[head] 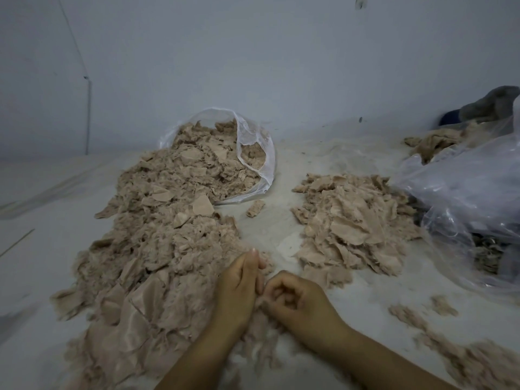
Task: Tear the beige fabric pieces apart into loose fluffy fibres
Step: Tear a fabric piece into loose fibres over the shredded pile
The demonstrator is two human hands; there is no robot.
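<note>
Between both hands' grip, left hand [239, 288] and right hand [298, 302], lies a fibre tuft [260, 301]

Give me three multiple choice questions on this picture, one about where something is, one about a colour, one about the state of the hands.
1. Where does the clear bag spilling fabric lie?
A. behind the large pile
B. under the hands
C. on the wall

2. What colour are the fabric pieces?
A. blue
B. beige
C. green

3. How is the right hand?
A. flat on the floor
B. fingers curled on fibres
C. out of view

Answers: 1 A, it sits at the far end of the large pile. 2 B, both heaps are beige. 3 B, fingers curl beside the left hand.
</note>
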